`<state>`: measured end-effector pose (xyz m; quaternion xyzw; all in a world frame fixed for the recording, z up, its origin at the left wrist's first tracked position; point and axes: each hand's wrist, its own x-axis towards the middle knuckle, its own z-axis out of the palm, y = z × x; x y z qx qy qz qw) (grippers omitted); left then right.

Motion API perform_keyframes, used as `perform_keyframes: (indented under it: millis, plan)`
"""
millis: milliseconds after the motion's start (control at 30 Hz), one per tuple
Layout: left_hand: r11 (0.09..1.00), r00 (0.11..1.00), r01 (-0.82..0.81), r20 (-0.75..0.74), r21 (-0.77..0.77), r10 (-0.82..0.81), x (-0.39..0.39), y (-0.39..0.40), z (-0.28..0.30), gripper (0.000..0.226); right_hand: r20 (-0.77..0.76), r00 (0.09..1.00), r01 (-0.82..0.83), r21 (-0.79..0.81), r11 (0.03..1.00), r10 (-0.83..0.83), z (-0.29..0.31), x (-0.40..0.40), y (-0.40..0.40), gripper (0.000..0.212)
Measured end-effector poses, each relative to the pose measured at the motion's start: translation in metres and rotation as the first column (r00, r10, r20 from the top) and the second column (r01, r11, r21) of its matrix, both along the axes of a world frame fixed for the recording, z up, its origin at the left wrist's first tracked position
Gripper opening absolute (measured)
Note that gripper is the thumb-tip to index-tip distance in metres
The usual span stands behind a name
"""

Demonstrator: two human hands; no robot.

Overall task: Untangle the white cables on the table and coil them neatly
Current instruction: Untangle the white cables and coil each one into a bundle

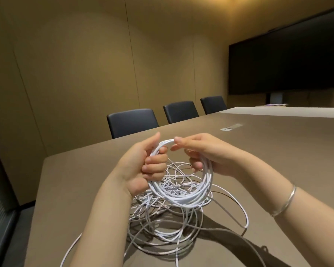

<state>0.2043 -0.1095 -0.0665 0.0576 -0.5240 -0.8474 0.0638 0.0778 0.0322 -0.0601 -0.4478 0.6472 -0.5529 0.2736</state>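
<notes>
On the brown table (66, 180), above the loose tangle (162, 224), the left hand (143, 166) clenches a raised coil (191, 197), likely keeping loops together, while right hand (201, 153) fingers curl around its far side.

Coil (183, 197) is held up between both hands, left hand (143, 166) on its left side, right hand (201, 153) on the right, just above the tangle (162, 228) lying on the desk (278, 151). Three chairs (132, 122) sit behind the desk's far edge, screen (287, 64) off to the right.
</notes>
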Motion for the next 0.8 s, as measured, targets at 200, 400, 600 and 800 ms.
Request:
perform_keyframes:
  millis: [200,400,600,800]
  plan:
    - [0.899,0.979,-0.197,-0.036,-0.392,0.199,-0.009,0.002,-0.015,0.039,0.041,0.997,0.066,-0.007,0.998,-0.066,-0.009,-0.003,-0.003,0.041]
    - [0.869,0.947,-0.315,-0.179,-0.382,0.265,-0.011,0.002,-0.012,0.032,0.111,0.990,0.105,-0.154,0.983,-0.088,-0.016,-0.004,-0.013,0.049]
    - [0.909,0.891,-0.413,-0.230,-0.054,0.391,-0.002,-0.017,-0.003,0.023,0.111,0.986,-0.121,-0.051,0.991,0.126,-0.029,-0.006,-0.006,0.057]
    - [0.864,0.830,-0.485,-0.239,0.139,0.504,0.008,-0.033,0.001,0.024,-0.045,0.985,-0.165,-0.024,0.986,0.164,-0.044,-0.001,-0.007,0.035]
